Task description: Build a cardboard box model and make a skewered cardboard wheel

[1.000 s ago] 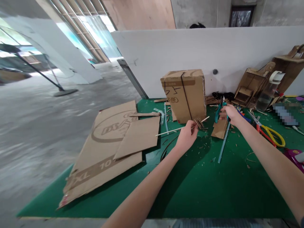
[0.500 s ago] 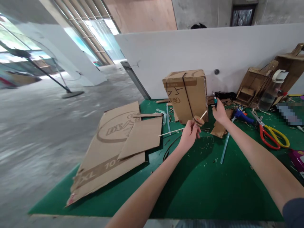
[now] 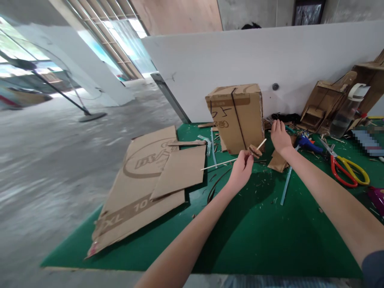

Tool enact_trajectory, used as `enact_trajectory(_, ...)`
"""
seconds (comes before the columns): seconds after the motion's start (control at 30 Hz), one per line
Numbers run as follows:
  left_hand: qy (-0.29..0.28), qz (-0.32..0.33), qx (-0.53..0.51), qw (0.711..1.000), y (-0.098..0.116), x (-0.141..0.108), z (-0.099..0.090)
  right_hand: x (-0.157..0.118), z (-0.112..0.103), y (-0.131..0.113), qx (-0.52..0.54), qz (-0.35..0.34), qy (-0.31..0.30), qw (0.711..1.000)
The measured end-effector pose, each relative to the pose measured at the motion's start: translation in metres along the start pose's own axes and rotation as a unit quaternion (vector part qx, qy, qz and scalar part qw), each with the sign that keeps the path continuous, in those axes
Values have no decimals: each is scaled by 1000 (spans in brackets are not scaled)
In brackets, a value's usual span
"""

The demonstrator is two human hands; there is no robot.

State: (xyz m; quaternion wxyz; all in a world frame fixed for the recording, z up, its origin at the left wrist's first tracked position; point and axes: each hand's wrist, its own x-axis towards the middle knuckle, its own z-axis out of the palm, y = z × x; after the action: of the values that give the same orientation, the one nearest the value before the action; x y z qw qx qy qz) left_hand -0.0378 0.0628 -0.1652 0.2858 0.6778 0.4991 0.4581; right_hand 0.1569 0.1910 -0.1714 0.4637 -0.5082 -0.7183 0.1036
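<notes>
Pinched in my left hand (image 3: pixel 243 167) is a thin wooden stick (image 3: pixel 218 164) that runs through a small round cardboard piece (image 3: pixel 255 151) just beyond my fingertips. A tall cardboard box (image 3: pixel 238 120) with a dark band round it stands behind that hand. My right hand (image 3: pixel 280 137) is at the back of the table, right of the box, its fingers extended over the scraps. Part of a teal tool (image 3: pixel 289 130) shows beside its fingers, and nothing is visibly gripped. Cardboard strips (image 3: pixel 278 161) lie below this hand.
Flat cardboard sheets (image 3: pixel 141 176) cover the left of the green table (image 3: pixel 270 240). On the right are a blue glue gun (image 3: pixel 309 145), red and yellow scissors (image 3: pixel 349 170), a bottle (image 3: pixel 345 114) and cardboard constructions (image 3: pixel 322 104). A white partition (image 3: pixel 240 58) stands behind.
My right hand has let go of the teal-handled tool, and its fingers have straightened. My left hand has shifted slightly right with the stick and round piece. The view has moved a little.
</notes>
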Motion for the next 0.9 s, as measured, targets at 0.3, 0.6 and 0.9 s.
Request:
enact_trajectory(0.3,-26,30,-45,998,4,-2,5,-7,-14,4,-26,-8,-89,996)
enact_trajectory(0.6,-14,1,-27,1000,5,-5,7,-71,-53,-12,-121,9,-165,979)
enact_trajectory(0.9,-13,29,5,999,8,-4,8,-99,-44,-34,-108,4,-131,985)
